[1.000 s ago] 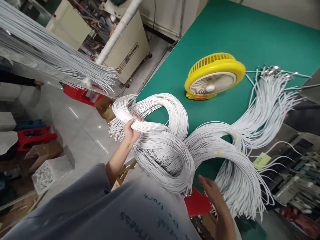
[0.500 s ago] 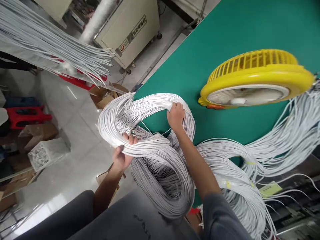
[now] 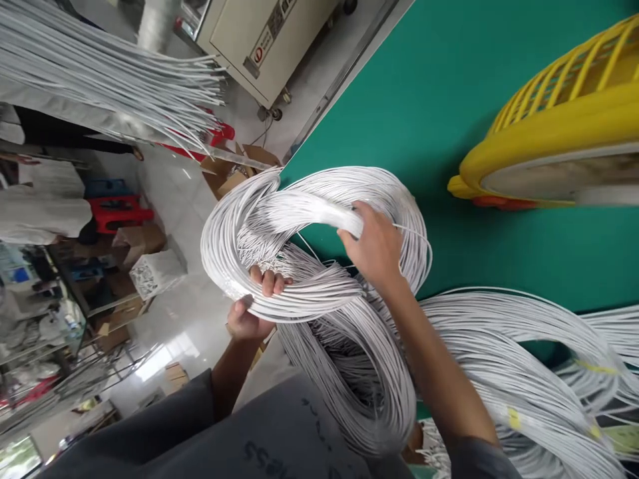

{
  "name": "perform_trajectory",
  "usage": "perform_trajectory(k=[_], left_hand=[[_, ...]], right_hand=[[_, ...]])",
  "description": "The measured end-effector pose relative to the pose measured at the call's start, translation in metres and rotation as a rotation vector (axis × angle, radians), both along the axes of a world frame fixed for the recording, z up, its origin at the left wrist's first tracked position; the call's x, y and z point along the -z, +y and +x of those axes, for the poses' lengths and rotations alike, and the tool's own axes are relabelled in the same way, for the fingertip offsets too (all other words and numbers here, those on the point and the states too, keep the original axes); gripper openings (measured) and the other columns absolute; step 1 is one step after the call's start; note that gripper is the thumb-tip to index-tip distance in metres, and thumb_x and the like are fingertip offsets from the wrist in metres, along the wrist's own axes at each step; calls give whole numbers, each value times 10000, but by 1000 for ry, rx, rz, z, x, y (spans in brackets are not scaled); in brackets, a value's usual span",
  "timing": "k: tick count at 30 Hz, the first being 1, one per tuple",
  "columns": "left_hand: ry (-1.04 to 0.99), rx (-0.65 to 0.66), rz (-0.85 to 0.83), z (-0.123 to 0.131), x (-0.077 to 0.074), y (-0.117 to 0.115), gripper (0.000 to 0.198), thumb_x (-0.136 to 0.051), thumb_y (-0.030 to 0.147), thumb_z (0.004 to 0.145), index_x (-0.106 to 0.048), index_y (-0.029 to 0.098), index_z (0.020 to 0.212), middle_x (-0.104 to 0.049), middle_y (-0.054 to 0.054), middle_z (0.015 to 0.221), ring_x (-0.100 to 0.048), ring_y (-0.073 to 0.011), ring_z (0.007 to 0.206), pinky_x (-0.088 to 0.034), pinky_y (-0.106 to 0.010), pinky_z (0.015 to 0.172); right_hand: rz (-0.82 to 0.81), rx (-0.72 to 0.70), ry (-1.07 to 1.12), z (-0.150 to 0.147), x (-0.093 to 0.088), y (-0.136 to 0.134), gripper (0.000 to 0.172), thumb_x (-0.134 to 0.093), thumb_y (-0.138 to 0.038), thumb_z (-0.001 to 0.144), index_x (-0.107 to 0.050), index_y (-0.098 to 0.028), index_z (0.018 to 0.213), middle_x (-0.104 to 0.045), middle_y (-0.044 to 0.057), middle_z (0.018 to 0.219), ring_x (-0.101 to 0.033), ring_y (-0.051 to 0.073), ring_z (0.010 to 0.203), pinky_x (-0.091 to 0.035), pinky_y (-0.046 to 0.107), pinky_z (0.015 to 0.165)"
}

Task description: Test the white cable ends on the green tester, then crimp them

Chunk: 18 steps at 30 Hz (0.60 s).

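Observation:
A thick coil of white wire [image 3: 219, 239] lies at the edge of the green table, its left part reaching past the edge. My left hand [image 3: 257, 303] is wrapped round the near left side of this coil, fingers over the top and thumb below. Farther right, my right hand [image 3: 374, 243] grips a tight bundle of white wires [image 3: 319, 209] that curves out of the coil. More coiled wire [image 3: 409, 213] rests on the table beneath and behind that hand. Another loop of wire [image 3: 369, 412] hangs close to my body.
A yellow fan [image 3: 549, 133] stands on the green table [image 3: 399, 86] to the right. Other wire coils [image 3: 499, 346] with yellow tape lie at the lower right. Cut wires [image 3: 124, 86] stick out at upper left, near a beige wheeled machine [image 3: 264, 46]. Red stools [image 3: 120, 213] stand on the floor.
My right hand has lifted a bundle of wires clear of the coil beneath and turned inward. My left hand keeps its grip. The view has shifted, with the fan farther right.

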<state>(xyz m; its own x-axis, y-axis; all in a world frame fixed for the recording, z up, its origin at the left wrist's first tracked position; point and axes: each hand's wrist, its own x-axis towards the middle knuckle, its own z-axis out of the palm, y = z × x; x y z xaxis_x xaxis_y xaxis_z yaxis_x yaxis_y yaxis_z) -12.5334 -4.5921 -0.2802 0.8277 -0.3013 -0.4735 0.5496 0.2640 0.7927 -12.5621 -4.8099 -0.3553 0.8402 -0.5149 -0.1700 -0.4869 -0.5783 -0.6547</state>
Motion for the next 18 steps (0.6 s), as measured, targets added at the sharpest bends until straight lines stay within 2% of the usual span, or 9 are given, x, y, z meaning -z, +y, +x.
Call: perform_trajectory(k=[2, 5, 7, 12, 18], left_hand=[[-9, -7, 14, 0, 1, -1, 468, -774, 560, 589, -489, 252, 795, -295, 39, 627, -401, -148, 632, -464, -366, 833], [-11, -17, 38, 1, 1, 0, 493, -757, 584, 571, -457, 252, 778, -263, 42, 623, -366, -148, 615, -438, -375, 822], [-7, -15, 52, 2, 1, 1, 512, -749, 598, 562, -430, 249, 760, -240, 44, 617, -339, -146, 601, -423, -384, 813], [2, -8, 45, 3, 0, 3, 504, -751, 582, 579, -415, 244, 743, -226, 46, 603, -327, -145, 588, -418, -396, 840], [17, -18, 10, 3, 3, 3, 482, -791, 554, 559, -470, 250, 753, -284, 44, 591, -393, -143, 597, -461, -375, 823]], right_hand=[[-85, -60, -175, -14, -13, 13, 425, -632, -259, 867, -589, -212, 1288, -696, 88, 1025, -580, 263, 889, -427, 356, 661], [-192, -94, -371, -33, -27, 33, 315, -595, -157, 881, -683, -254, 1166, -711, 56, 1012, -577, 210, 845, -426, 335, 665], [-223, -105, -446, -41, -31, 42, 318, -589, -91, 860, -714, -261, 1097, -719, 46, 1003, -581, 188, 834, -425, 319, 663], [-236, -125, -509, -48, -31, 52, 348, -598, -43, 830, -730, -277, 1052, -722, 35, 974, -594, 168, 840, -439, 297, 686], [-232, -119, -486, -45, -31, 50, 343, -559, -64, 857, -735, -292, 1043, -724, 35, 967, -601, 170, 812, -434, 305, 664]])
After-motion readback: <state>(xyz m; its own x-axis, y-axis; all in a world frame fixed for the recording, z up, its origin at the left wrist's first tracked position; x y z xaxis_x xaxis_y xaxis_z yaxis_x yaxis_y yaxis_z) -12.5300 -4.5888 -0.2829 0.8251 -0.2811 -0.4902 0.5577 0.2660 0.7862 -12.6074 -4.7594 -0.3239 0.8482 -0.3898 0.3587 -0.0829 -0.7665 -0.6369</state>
